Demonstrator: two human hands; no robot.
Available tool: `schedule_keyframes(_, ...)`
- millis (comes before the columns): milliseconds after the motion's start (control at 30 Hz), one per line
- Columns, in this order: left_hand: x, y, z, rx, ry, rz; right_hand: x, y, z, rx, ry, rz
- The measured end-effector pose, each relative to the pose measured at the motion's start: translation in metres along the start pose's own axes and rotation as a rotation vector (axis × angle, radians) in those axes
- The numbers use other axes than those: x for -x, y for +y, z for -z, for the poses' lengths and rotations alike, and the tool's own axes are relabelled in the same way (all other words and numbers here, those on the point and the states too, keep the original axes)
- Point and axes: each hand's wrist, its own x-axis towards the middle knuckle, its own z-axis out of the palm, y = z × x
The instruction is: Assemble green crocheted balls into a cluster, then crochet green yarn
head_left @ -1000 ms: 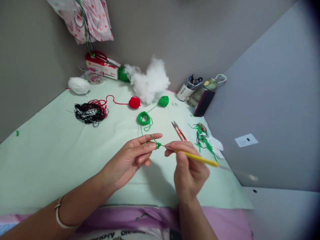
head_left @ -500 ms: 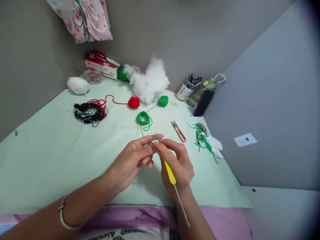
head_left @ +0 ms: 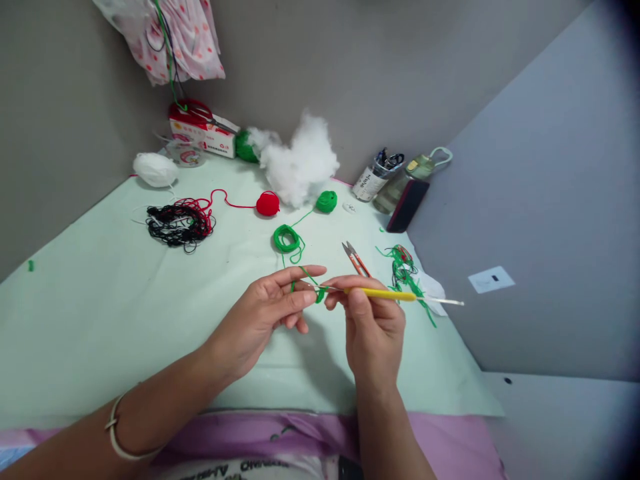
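My right hand (head_left: 373, 327) is closed around a yellow-handled crochet hook (head_left: 387, 294) that lies level, its metal end pointing right. The hook's tip sits in a small green crochet piece (head_left: 320, 294) pinched between the fingers of my left hand (head_left: 270, 312). A green yarn strand (head_left: 300, 263) runs over my left index finger up to a green yarn coil (head_left: 287, 237) and a small green yarn ball (head_left: 327, 201) on the pale green table mat (head_left: 100, 313).
Orange snips (head_left: 356, 260) and a tangle of green scraps (head_left: 405, 273) lie right of my hands. Further back sit a red yarn ball (head_left: 268, 203), black-and-red tangle (head_left: 179, 223), white stuffing (head_left: 300, 163), white yarn (head_left: 155, 169), a box (head_left: 203, 137), a jar (head_left: 373, 179) and a bottle (head_left: 407, 180).
My right hand swung the hook from pointing down toward me to lying level, pointing right, with its tip back in the green piece. My left hand stayed in place.
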Motion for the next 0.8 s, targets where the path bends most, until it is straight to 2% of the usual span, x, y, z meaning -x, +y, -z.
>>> schedule_keyframes(67,0.0,0.002,0.001,-0.012,-0.001,-0.001,0.0,-0.002,0.002,-0.049,-0.009,-0.017)
schedule_keyframes(133,0.001,0.005,0.003,-0.038,0.014,-0.015,0.002,-0.004,0.004,0.013,-0.019,0.023)
schedule_keyframes(200,0.002,0.005,0.003,-0.075,0.047,-0.037,0.005,-0.003,0.004,0.187,-0.047,0.164)
schedule_keyframes(300,0.001,0.002,0.002,-0.056,0.075,-0.038,0.011,0.0,0.003,0.549,-0.107,0.463)
schedule_keyframes(367,0.0,-0.001,0.001,0.026,0.047,0.008,0.013,0.002,0.002,0.688,-0.095,0.542)
schedule_keyframes(400,0.0,-0.002,0.001,0.068,0.029,0.041,0.013,0.002,0.001,0.68,-0.067,0.514)
schedule_keyframes(467,-0.002,-0.002,0.002,0.126,0.0,0.088,0.011,0.001,0.0,0.492,0.008,0.385)
schedule_keyframes(533,-0.002,-0.002,0.002,0.139,0.001,0.076,0.006,-0.001,-0.001,0.229,0.053,0.235)
schedule_keyframes(600,-0.001,-0.002,0.002,0.12,0.008,0.025,0.003,-0.003,-0.002,0.09,0.041,0.149)
schedule_keyframes(667,-0.001,-0.002,0.0,0.075,-0.003,-0.008,0.001,-0.004,-0.004,0.098,0.002,0.14)
schedule_keyframes(800,-0.001,-0.005,-0.004,0.01,0.013,-0.021,0.004,-0.004,-0.006,0.258,-0.014,0.204)
